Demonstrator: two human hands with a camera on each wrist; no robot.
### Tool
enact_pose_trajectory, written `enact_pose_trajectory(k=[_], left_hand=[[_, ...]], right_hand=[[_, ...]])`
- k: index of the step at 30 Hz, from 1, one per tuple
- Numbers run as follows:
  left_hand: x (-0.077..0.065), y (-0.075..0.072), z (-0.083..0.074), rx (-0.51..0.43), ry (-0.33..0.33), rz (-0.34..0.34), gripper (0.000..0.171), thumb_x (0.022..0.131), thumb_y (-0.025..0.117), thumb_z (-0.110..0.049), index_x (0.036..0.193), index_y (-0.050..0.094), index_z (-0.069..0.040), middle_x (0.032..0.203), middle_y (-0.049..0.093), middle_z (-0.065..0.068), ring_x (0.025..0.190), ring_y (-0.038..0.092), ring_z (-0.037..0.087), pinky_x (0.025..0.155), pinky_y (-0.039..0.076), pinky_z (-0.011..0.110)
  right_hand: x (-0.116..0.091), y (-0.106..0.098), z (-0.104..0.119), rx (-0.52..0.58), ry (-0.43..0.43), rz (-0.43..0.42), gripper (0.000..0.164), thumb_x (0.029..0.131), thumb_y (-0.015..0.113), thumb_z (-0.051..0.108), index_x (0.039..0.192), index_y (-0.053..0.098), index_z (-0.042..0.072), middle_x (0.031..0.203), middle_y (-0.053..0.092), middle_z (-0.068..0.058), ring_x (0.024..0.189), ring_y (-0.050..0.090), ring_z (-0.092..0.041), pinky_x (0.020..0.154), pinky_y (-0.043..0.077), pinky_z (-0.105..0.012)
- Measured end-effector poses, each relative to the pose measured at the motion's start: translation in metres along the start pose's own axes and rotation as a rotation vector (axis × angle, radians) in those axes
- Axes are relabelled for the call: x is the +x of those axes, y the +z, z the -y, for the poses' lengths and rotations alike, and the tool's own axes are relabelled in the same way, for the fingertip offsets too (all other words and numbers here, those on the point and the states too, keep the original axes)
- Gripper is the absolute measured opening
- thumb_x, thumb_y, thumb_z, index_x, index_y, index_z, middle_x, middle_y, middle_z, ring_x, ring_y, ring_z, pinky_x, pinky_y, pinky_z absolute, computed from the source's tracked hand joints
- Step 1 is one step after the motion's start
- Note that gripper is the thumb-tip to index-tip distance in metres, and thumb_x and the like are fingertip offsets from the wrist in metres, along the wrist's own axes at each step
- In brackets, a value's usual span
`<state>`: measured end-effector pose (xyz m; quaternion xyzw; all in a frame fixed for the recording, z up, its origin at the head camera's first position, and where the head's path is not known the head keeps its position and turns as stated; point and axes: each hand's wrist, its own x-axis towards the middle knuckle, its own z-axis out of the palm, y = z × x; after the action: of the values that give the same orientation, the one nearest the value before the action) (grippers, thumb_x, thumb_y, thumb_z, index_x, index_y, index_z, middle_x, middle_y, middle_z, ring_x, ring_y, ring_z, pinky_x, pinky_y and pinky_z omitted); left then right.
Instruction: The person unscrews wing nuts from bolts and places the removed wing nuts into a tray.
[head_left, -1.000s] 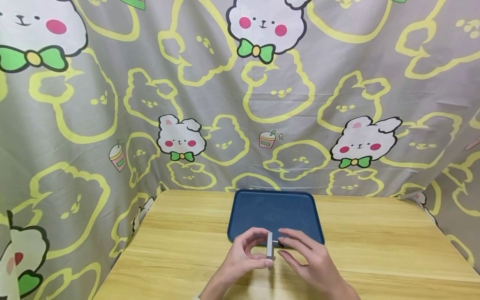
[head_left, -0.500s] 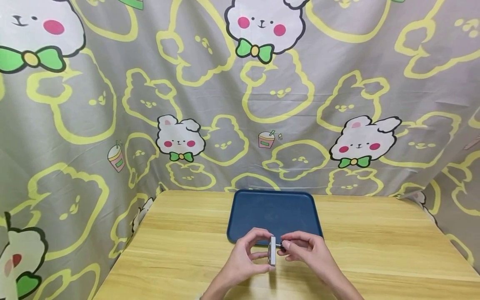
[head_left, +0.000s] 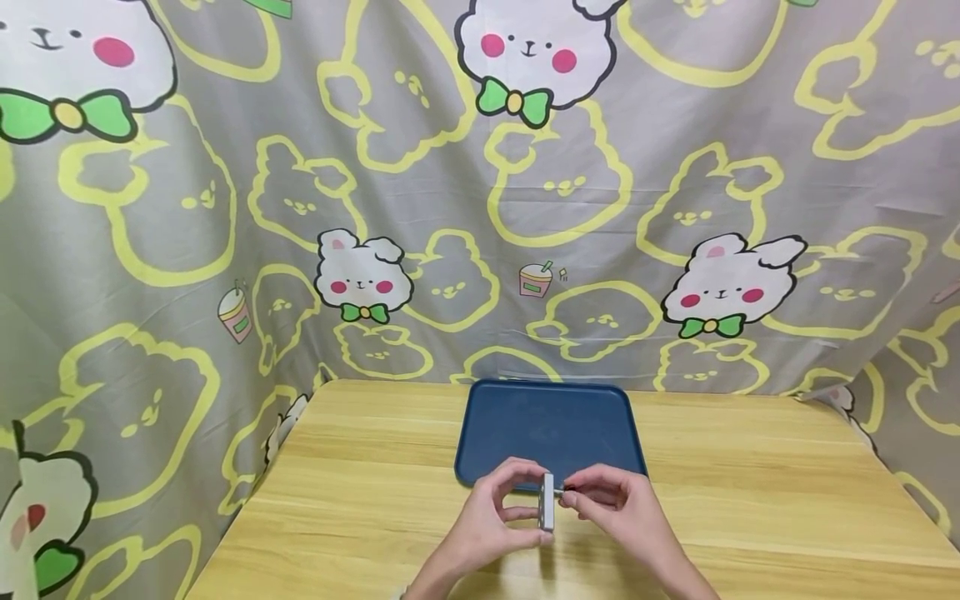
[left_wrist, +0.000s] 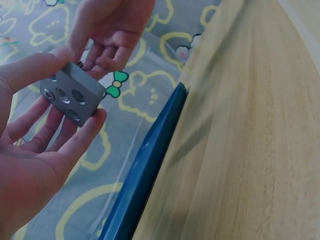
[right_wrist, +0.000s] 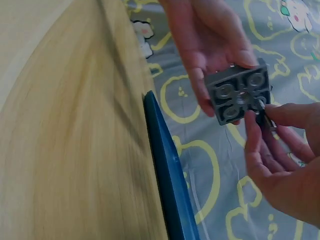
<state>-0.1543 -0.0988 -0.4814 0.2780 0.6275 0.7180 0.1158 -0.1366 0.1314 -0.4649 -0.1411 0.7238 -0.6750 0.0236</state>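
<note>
My left hand (head_left: 498, 508) holds a small grey block (head_left: 547, 502) upright by its edges, thumb at one edge and fingers at the opposite one. In the left wrist view the block (left_wrist: 72, 92) shows several round holes on one face. Its other face, in the right wrist view, has round recesses around a middle opening. My right hand (head_left: 622, 504) pinches a thin screw (right_wrist: 267, 119) with a dark end between thumb and fingers. The screw's tip meets the recessed face near one corner; how deep it sits is hidden.
A dark blue tray (head_left: 547, 425) lies on the wooden table (head_left: 360, 475) behind the hands. Around the table hangs a grey curtain (head_left: 442, 200) printed with rabbits and yellow outlines.
My right hand's fingers, spread around the screw a second ago, have closed into a pinch on it. The block has turned slightly and shifted a little to the right in the left hand.
</note>
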Motion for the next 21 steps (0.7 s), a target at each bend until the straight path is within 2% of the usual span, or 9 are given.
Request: enact_pose_trajectory(k=[3,4,7,10,15,18,21], left_hand=[[-0.001,-0.001,-0.001,-0.003,0.003,-0.011,0.059,0.079,0.083,0.009,0.132,0.060,-0.003,0.131,0.055,0.020,0.127,0.057,0.028,0.093,0.061,0.044],[-0.001,-0.002,-0.002,-0.005,0.003,-0.013,0.058,0.080,0.082,0.008,0.132,0.060,-0.003,0.131,0.056,0.021,0.127,0.057,0.027,0.093,0.062,0.044],[-0.001,-0.003,-0.003,-0.028,-0.010,-0.013,0.056,0.081,0.082,0.007,0.132,0.060,-0.002,0.130,0.058,0.023,0.126,0.057,0.029,0.092,0.062,0.045],[0.000,-0.003,-0.004,-0.073,-0.024,-0.008,0.055,0.083,0.082,0.004,0.133,0.059,0.001,0.131,0.057,0.027,0.125,0.058,0.032,0.093,0.061,0.045],[0.000,-0.004,-0.003,-0.152,-0.018,0.006,0.056,0.084,0.081,0.003,0.134,0.054,0.008,0.133,0.054,0.032,0.127,0.053,0.048,0.093,0.061,0.048],[0.000,-0.004,-0.001,-0.169,0.006,0.012,0.057,0.084,0.081,0.003,0.133,0.053,0.011,0.132,0.055,0.029,0.125,0.052,0.051,0.092,0.061,0.049],[0.000,-0.005,0.000,-0.172,0.026,0.014,0.057,0.084,0.081,0.003,0.133,0.053,0.012,0.131,0.058,0.023,0.124,0.054,0.048,0.092,0.061,0.050]], right_hand=[[-0.002,0.006,0.000,-0.132,-0.211,-0.062,0.012,0.091,0.077,0.004,0.103,0.076,0.004,0.100,0.075,-0.009,0.088,0.074,-0.019,0.073,0.066,-0.033],[-0.002,0.008,0.000,-0.183,-0.292,-0.080,0.014,0.090,0.078,0.001,0.102,0.076,0.006,0.100,0.075,-0.006,0.088,0.074,-0.019,0.073,0.066,-0.031],[-0.002,0.011,-0.003,-0.314,-0.522,-0.127,0.029,0.082,0.080,-0.011,0.101,0.077,0.011,0.101,0.074,-0.002,0.089,0.072,-0.017,0.072,0.064,-0.025],[-0.001,0.011,-0.006,-0.386,-0.699,-0.145,0.039,0.077,0.081,-0.015,0.103,0.077,0.014,0.102,0.073,-0.004,0.090,0.072,-0.017,0.077,0.062,-0.019],[0.005,0.010,-0.008,-0.540,-1.008,-0.166,0.010,0.097,0.072,0.007,0.105,0.077,0.008,0.105,0.073,-0.011,0.088,0.072,-0.024,0.086,0.059,-0.018],[0.008,0.011,-0.005,-0.633,-1.160,-0.197,0.021,0.104,0.063,0.015,0.103,0.078,0.001,0.104,0.073,-0.016,0.086,0.072,-0.029,0.083,0.060,-0.022],[0.009,0.012,-0.003,-0.649,-1.184,-0.209,0.023,0.105,0.062,0.016,0.101,0.078,0.000,0.103,0.073,-0.017,0.085,0.072,-0.029,0.082,0.060,-0.022]])
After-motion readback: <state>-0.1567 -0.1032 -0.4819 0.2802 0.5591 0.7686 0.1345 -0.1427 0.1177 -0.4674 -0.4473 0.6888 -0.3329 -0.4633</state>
